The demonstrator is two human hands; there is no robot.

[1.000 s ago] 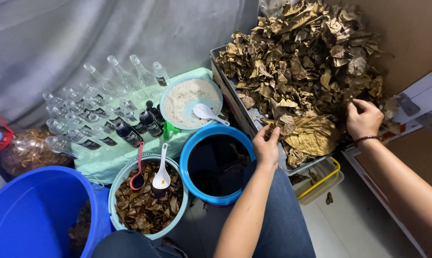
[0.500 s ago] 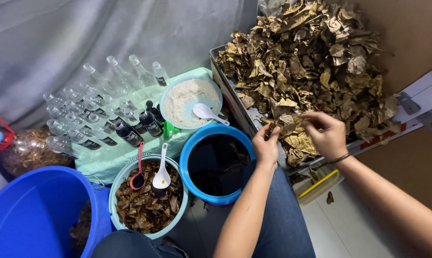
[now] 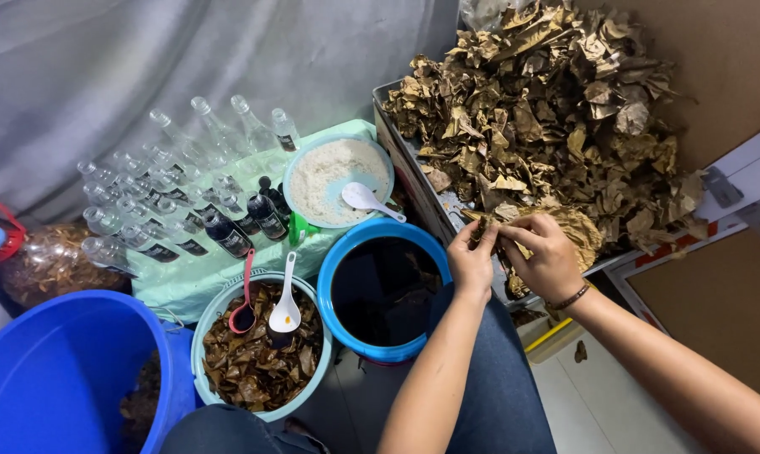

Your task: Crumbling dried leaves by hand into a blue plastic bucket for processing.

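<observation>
Grey cloth hangs behind as the left hand [image 3: 471, 262] and right hand [image 3: 545, 256] pinch one dry leaf [image 3: 578, 230] at the tray's [image 3: 435, 210] edge beside the dark-filled blue tub [image 3: 382, 290], where brittle crumbs could drop in.

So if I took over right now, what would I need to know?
Left hand and right hand are together, both pinching one dried leaf at the front edge of the leaf pile on the metal tray.
Just below the hands stands a blue bucket of dark liquid. Beside it, a pale tub of wet leaves holds a white spoon and a red one.
Done: some leaves lie in the tub. Left: a big pile.
</observation>
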